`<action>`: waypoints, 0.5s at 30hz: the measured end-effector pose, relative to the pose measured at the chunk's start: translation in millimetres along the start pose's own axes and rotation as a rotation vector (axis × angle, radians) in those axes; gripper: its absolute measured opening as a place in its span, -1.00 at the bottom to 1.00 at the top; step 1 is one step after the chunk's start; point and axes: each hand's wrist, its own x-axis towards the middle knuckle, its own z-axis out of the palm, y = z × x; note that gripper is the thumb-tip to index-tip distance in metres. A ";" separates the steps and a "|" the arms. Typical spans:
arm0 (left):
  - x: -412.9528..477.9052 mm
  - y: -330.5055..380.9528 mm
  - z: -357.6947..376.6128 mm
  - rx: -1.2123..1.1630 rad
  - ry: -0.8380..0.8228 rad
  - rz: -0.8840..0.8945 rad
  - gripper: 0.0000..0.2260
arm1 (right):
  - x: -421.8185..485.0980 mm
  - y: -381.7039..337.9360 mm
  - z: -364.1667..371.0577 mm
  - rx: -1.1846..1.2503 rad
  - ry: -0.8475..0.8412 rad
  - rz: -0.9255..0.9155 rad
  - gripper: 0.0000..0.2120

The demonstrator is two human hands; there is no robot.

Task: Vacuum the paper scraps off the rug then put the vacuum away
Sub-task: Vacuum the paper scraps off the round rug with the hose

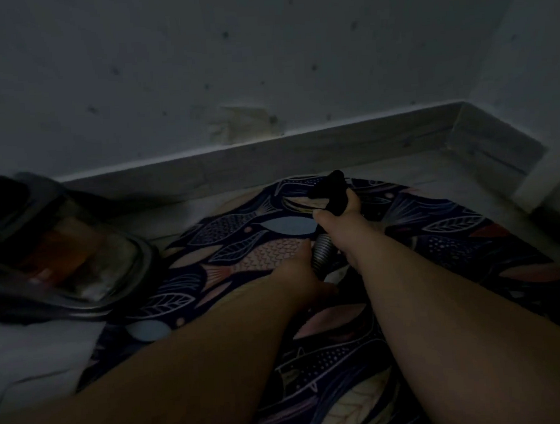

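Centrally: black plastic vacuum handle (327,190), raised over the far part of the rug, close to the skirting board. The right hand (337,220) gripped it, with fingers curled round its lower part and the thumb lying on the near side.

Ribbed grey vacuum hose (323,250): ran down from the handle between the two hands, its lower length hidden behind the left wrist.

Left hand (300,275): lay against the hose on its left side, thumb pointing away from the person. The dim picture did not show whether its fingers closed round the hose.

Dark navy rug with a pale fish-and-leaf pattern (241,233): spread on the floor beneath both forearms, its far edge curved and lying just short of the skirting.

Vacuum canister with a clear, metal-rimmed dust bin (70,255): stood at the left, just beside the rug's edge, blurred, with an orange part showing inside.

Pale floor (36,357): seen left of the rug and along its far edge.

Pale skirting board (269,155): ran along the foot of a marked grey wall (199,54) and turned a corner at the right.
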 end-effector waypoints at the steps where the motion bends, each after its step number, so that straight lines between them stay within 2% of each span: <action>1: -2.3 -11.6 -5.6 -0.015 0.012 -0.027 -0.09 | 1.5 -2.0 13.4 -0.019 -0.023 -0.017 -0.15; 10: -49.2 -78.6 -41.9 -0.046 0.142 -0.095 -0.03 | -22.2 -22.1 107.4 -0.148 -0.239 -0.038 -0.14; 15: -78.4 -105.9 -52.7 -0.175 0.197 -0.128 -0.07 | -42.1 -30.0 146.0 -0.248 -0.339 -0.051 -0.13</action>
